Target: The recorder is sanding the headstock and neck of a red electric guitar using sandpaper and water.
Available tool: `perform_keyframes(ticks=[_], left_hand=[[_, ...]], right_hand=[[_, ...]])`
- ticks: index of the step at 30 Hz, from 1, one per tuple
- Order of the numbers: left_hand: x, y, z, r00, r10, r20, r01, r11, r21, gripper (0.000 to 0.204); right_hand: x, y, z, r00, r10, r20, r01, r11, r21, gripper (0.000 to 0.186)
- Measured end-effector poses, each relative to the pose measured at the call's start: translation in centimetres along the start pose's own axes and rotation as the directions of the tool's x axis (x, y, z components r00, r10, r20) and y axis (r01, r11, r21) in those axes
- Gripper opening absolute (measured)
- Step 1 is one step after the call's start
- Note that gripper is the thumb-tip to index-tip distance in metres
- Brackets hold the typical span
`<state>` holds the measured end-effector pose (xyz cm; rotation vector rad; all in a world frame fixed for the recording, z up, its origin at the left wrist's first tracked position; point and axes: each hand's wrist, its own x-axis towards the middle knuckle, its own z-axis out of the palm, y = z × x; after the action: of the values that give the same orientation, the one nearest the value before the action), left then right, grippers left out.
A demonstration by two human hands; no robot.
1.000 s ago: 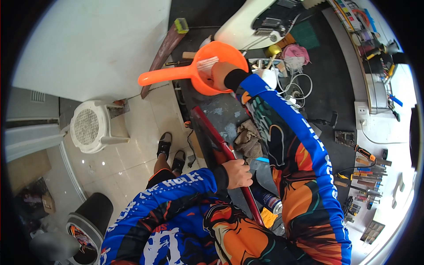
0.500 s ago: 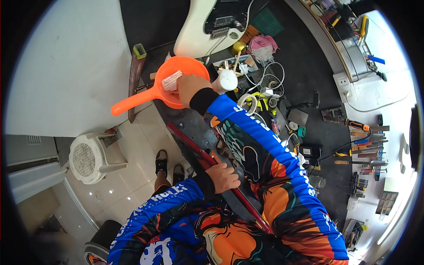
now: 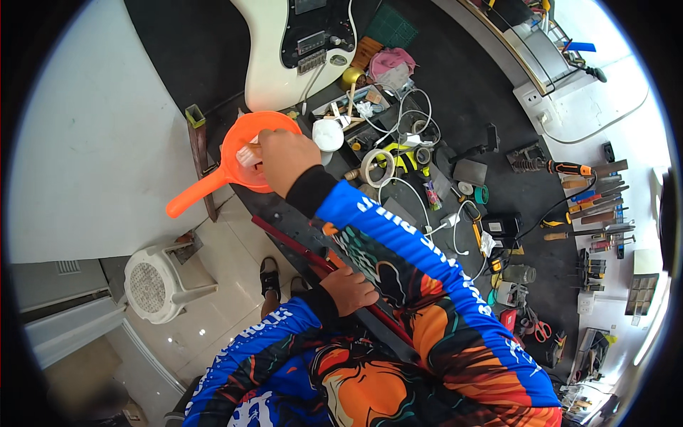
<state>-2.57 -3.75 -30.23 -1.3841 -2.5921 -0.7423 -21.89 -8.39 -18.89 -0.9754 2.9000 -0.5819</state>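
Observation:
My right hand (image 3: 288, 160) is closed on a folded whitish cloth or pad (image 3: 247, 155), its material not clear, inside the orange dipper (image 3: 245, 127). This round plastic dipper sits at the bench's left edge, its handle pointing to the lower left. Lower down, my left hand (image 3: 348, 291) is wrapped around a long, glossy dark red bar (image 3: 290, 240). The bar slants from below the dipper towards my body, where my clothes and right arm hide its near end.
A white electric guitar (image 3: 267, 53) lies at the back of the dark bench. Right of the dipper stand a white tub (image 3: 327, 135) and a tape roll (image 3: 377, 168) among cables and tools. A white plastic stool (image 3: 153, 288) stands on the floor at left. Tools hang at right.
My view has shifted, so the bench items appear further left. My right hand still holds the folded piece, now lower and further left inside the dipper. The left hand keeps its grip on the bar.

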Motion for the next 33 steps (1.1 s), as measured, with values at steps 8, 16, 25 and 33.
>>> perform_keyframes(ticks=[8, 16, 25, 33], left_hand=[[-0.2, 0.1, -0.1, 0.994, 0.007, -0.106, -0.004, 1.0, 0.027, 0.02], [0.2, 0.3, 0.6, 0.987, -0.001, -0.158, 0.011, 0.998, 0.066, 0.016], [0.0, 0.3, 1.6, 0.972, -0.037, -0.233, 0.035, 0.999, -0.012, 0.013], [-0.1, 0.5, 1.3, 0.963, -0.056, -0.263, 0.053, 0.998, -0.018, 0.01]], right_hand=[[-5.0, 2.1, 1.6, 0.972, 0.214, -0.097, -0.052, 0.601, 0.798, 0.024], [-8.7, 6.0, 1.0, 0.963, 0.17, 0.21, -0.241, 0.189, 0.952, 0.02], [-13.2, 8.2, -1.1, 0.898, 0.144, 0.416, -0.436, 0.157, 0.886, 0.019], [-11.8, 6.9, 0.7, 0.846, 0.043, 0.532, -0.515, 0.326, 0.793, 0.022]])
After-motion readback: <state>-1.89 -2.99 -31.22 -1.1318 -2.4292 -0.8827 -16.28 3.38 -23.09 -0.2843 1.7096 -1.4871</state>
